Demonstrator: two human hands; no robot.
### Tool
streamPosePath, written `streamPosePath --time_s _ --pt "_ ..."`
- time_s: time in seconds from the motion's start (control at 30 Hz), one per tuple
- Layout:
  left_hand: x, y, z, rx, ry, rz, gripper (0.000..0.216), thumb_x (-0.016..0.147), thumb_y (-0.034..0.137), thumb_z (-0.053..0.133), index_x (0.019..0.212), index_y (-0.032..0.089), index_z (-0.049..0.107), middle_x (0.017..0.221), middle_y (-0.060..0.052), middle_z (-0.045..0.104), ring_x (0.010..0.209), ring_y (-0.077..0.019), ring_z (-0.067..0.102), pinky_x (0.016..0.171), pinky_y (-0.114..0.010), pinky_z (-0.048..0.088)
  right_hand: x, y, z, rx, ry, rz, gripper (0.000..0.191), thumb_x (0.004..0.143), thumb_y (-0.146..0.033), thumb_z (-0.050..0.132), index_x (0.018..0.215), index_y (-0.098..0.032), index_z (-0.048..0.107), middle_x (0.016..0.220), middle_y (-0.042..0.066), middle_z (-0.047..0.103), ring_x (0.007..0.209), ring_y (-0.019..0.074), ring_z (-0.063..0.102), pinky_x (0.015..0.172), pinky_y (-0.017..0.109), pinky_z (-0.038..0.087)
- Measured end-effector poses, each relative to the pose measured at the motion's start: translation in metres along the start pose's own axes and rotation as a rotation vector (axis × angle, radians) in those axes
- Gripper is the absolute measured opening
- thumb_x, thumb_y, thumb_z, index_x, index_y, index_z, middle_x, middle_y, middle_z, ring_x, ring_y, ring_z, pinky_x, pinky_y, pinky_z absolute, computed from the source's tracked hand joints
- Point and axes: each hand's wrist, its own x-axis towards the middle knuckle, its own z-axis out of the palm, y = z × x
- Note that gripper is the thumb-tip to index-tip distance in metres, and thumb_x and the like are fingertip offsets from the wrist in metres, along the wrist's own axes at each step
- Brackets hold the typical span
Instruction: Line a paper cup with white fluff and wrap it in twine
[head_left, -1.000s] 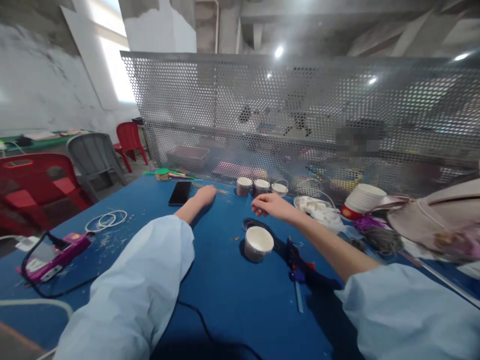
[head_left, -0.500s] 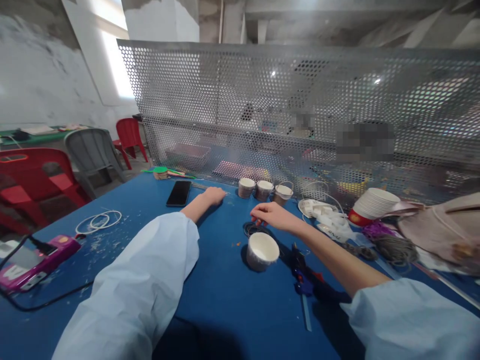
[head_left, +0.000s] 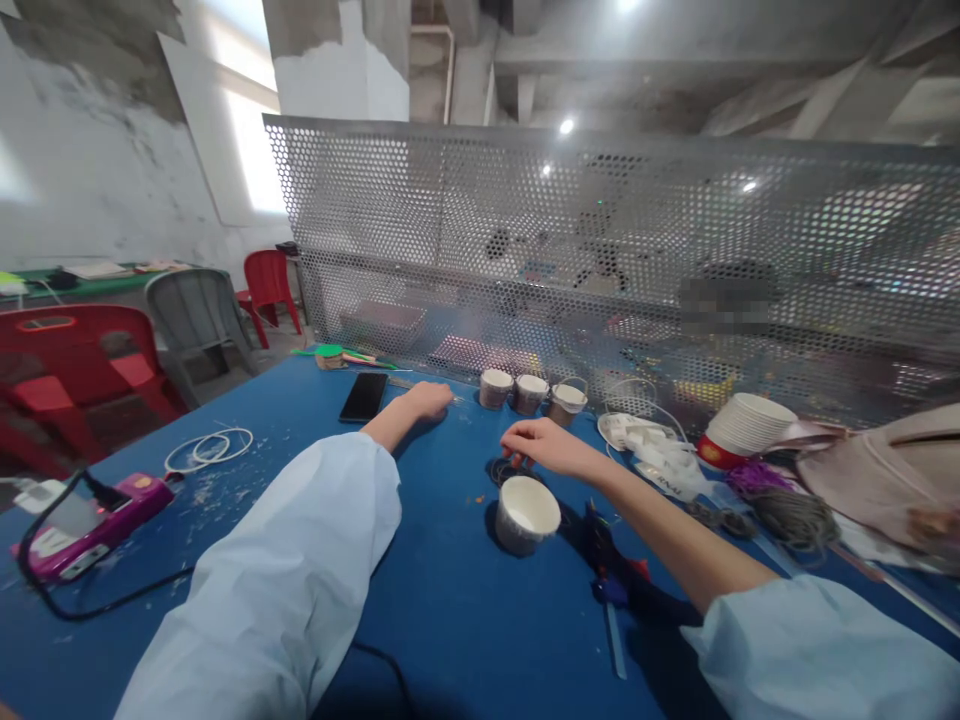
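Note:
My left hand (head_left: 430,400) is a closed fist resting on the blue table beside a dark phone (head_left: 364,397); whatever it may hold is hidden. My right hand (head_left: 544,445) is bent downward with its fingers curled together, over a loose coil of dark cord (head_left: 504,472). Whether the fingertips grip the cord is not clear. Just below this hand stands a white-lined cup (head_left: 517,540) with a greyish outside. Behind it, three similar small cups stand in a row, the right one (head_left: 566,402) with a thin handle. A dark blue glue gun (head_left: 611,580) lies under my right forearm.
Stacked paper cups (head_left: 750,425), grey yarn (head_left: 799,520), white ribbon-like material (head_left: 652,445) and a beige bag (head_left: 885,465) crowd the right side. A purple power strip (head_left: 112,515) and white cord loops (head_left: 210,450) lie left. A perforated metal screen (head_left: 420,230) borders the back.
The view has tilted slightly up, so things appear lower and a little to the right. Both hands stay in nearly the same places over the table.

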Motion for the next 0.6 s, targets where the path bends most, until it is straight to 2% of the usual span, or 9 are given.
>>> streamPosePath --time_s 0.2,0.33,0.5,0.6 --pt "-0.011 -0.022 -0.014 -0.058 0.245 -0.094 0.033 0.091 0.032 0.056 0.120 0.016 0.055 0.120 -0.010 0.058 0.101 -0.0218 0.060 0.085 -0.043 0.053 0.009 0.002 -0.005 0.007 0.017 -0.004 0.016 0.082 -0.028 0.054 0.074 -0.016 0.062 0.078 0.005 0.070 0.066 0.0150 0.065 0.056 0.024 0.047" --pt "-0.021 -0.029 -0.021 -0.091 0.333 -0.136 0.033 0.091 0.032 0.056 0.120 0.015 0.055 0.119 -0.010 0.058 0.101 -0.0217 0.061 0.084 -0.043 0.053 0.012 0.004 -0.005 0.016 0.027 -0.011 0.015 0.083 -0.027 0.056 0.076 -0.016 0.063 0.079 0.004 0.070 0.067 0.0143 0.065 0.056 0.023 0.047" --pt "-0.028 -0.011 -0.017 -0.122 0.353 -0.080 0.033 0.091 0.032 0.056 0.119 0.015 0.055 0.119 -0.010 0.059 0.101 -0.0216 0.061 0.084 -0.043 0.053 0.012 -0.002 -0.002 -0.008 0.001 0.005 0.018 0.089 -0.029 0.056 0.081 -0.015 0.063 0.079 0.003 0.068 0.067 0.0129 0.064 0.060 0.025 0.050" --pt "-0.028 0.004 -0.014 -0.144 0.355 -0.058 0.033 0.090 0.032 0.056 0.119 0.015 0.055 0.118 -0.010 0.059 0.100 -0.0214 0.061 0.084 -0.042 0.053 0.015 -0.012 0.000 -0.035 -0.010 0.033 0.021 0.092 -0.032 0.056 0.100 -0.014 0.062 0.095 0.005 0.066 0.078 0.0146 0.064 0.070 0.032 0.054"
